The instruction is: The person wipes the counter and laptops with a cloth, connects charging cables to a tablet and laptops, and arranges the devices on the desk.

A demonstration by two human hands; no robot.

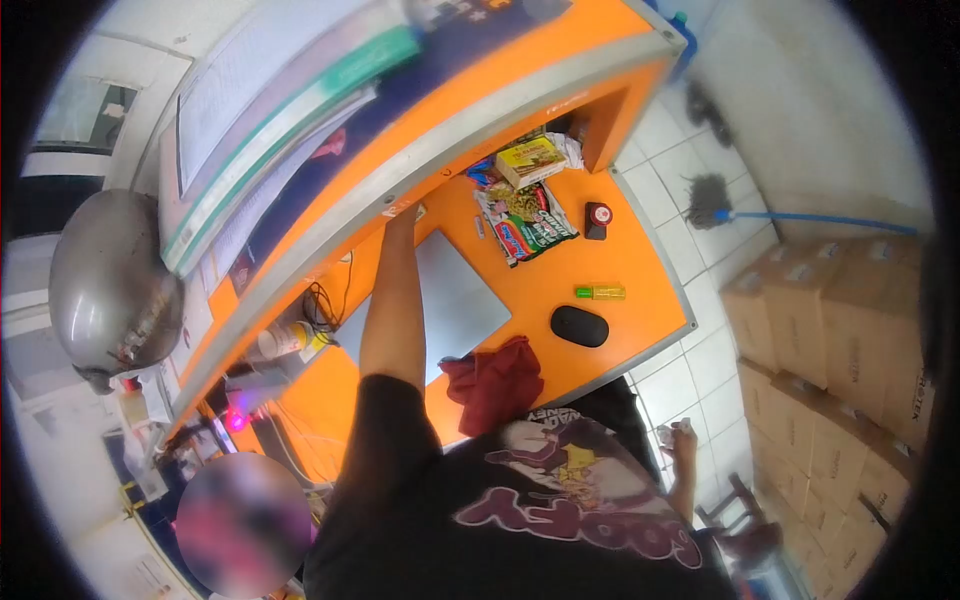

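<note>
My left arm stretches over a closed grey laptop [468, 290] on the orange desk. Its wrist passes beneath the raised shelf edge, where my left hand [402, 214] is mostly hidden, fingers included. Low at my right side, away from the desk, my right hand [684, 440] is closed around a small whitish crumpled thing [667, 434] whose kind I cannot make out. A dark red cloth [495, 383] lies at the laptop's near edge. To its right are a black computer mouse [580, 326] and a small green-capped bottle [600, 293] of yellowish liquid.
Farther back sit a noodle packet [525, 222], a yellow box [530, 160] and a red-topped dark container [597, 220]. Folders [290, 140] lie on the shelf, beside a grey helmet [115, 290]. Cardboard cartons [830, 320] and a blue-handled mop [710, 203] are on the right.
</note>
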